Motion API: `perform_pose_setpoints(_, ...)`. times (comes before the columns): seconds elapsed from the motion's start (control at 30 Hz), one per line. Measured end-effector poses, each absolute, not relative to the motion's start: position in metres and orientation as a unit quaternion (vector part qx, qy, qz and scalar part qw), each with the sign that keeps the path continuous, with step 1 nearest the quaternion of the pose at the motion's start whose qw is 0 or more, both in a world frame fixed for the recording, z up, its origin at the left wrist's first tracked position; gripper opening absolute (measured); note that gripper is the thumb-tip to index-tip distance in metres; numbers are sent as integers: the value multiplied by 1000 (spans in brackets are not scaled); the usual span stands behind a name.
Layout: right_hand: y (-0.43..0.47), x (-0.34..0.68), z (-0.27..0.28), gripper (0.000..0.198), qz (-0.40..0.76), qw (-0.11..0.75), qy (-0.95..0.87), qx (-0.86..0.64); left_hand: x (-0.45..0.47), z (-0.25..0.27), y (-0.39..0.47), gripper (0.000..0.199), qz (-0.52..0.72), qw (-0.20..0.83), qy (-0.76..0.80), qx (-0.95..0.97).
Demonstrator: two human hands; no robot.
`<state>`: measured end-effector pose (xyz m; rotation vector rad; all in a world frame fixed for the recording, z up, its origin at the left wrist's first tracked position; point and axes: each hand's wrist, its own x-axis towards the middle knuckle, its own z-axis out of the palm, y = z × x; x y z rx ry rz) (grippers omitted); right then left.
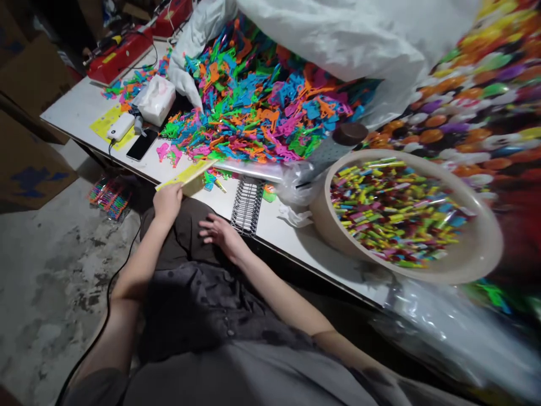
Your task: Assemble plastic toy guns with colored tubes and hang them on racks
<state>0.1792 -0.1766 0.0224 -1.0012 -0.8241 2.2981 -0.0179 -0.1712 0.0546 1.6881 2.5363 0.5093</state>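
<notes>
Around the hands [168, 203], plastic toys [253, 113], phone [142, 145], tub [324, 211] (well filled)

Well back from the bare left hand [168, 203] sits the short sleeve [99, 386] of a blotchy dark-grey top [211, 372] with a small button [230, 332] on its front, while dark trousers [193, 225] show just beside that grip.

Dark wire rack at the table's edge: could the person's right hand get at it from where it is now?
Very likely yes: the right hand is open, looks empty and is close beside the dark wire rack, with nothing visible blocking the way between them.
</notes>
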Motion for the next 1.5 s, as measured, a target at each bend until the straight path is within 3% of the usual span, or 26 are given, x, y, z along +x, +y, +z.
perform_pose_setpoints(0.2,-161,152,38,43,773,375,-316,-402,51,53,-234,28,280,109,675,674)
perform_pose_setpoints(0.27,-164,158,36,40,727,419,-318,-442,58,47,-252,37,349,134,657,655)
perform_pose_setpoints(0.37,-174,171,30,43,708,458,-310,-439,58,35,-271,64,522,180,706,444)
perform_pose_setpoints(0.43,-183,178,26,47,705,466,-325,-424,59,27,-277,73,608,305,673,291)
perform_pose_setpoints(0.5,-191,184,21,53,700,445,-362,-425,64,23,-277,73,642,447,589,202)
perform_pose_setpoints(0.57,-193,193,18,61,680,411,-423,-436,70,24,-276,67,663,504,531,156)
perform_pose_setpoints(0.63,-185,207,20,66,601,427,-492,-464,74,27,-273,60,683,481,531,143)
perform_pose_setpoints(0.77,-162,239,48,62,290,518,-649,-476,74,32,-274,46,640,477,573,186)
perform_pose_setpoints(0.83,-160,242,65,54,215,438,-777,-399,73,35,-276,39,591,508,583,231)
perform_pose_setpoints(0.93,-170,227,78,34,214,266,-906,-250,74,40,-279,28,508,502,620,325)
perform_pose_setpoints(1.0,-177,213,76,26,227,214,-927,-208,74,43,-281,21,457,464,652,388)
perform_pose_setpoints(1.3,-166,210,79,23,443,155,-862,-194,71,47,-293,17,378,342,617,599)
perform_pose_setpoints(1.5,-164,210,97,23,380,112,-905,-154,71,54,-291,20,299,303,629,650)
